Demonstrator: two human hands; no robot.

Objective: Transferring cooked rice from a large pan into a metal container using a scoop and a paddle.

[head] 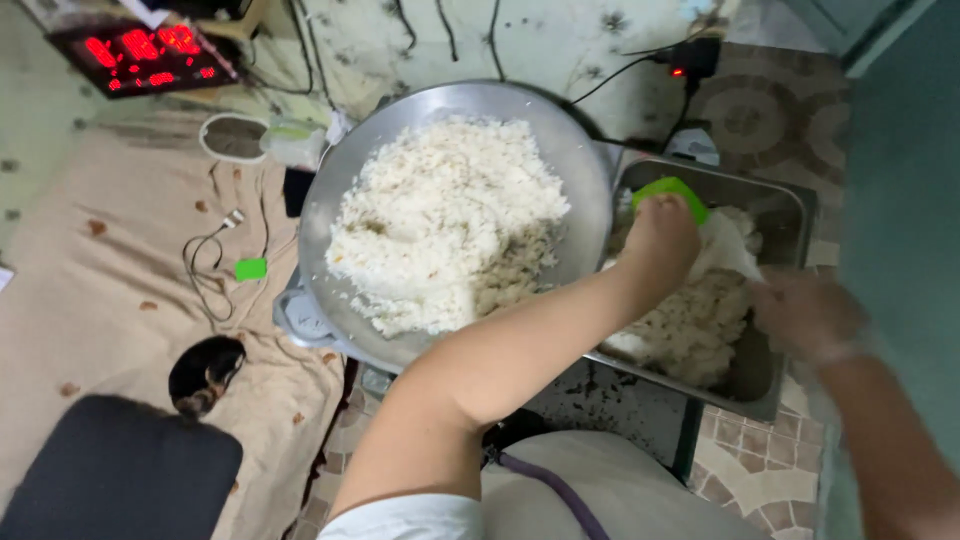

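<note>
Home floor kitchen, patterned floor tiles (760, 470), big rice-filled metal basin (590, 170), steel tray (790, 215), cables (205, 270), blanket (110, 290)

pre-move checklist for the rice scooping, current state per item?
1. Left hand grips the green scoop: ok, fingers closed on it.
2. Scoop is over the rectangular metal tray: ok.
3. Tray has rice in it: ok.
4. Right hand at the tray's near side: cannot tell whether it holds anything, blurred.
5. Round metal pan sits level: cannot tell; its rice mound sits inside the rim.
6. Scoop is loaded: cannot tell, hand hides it.
</note>
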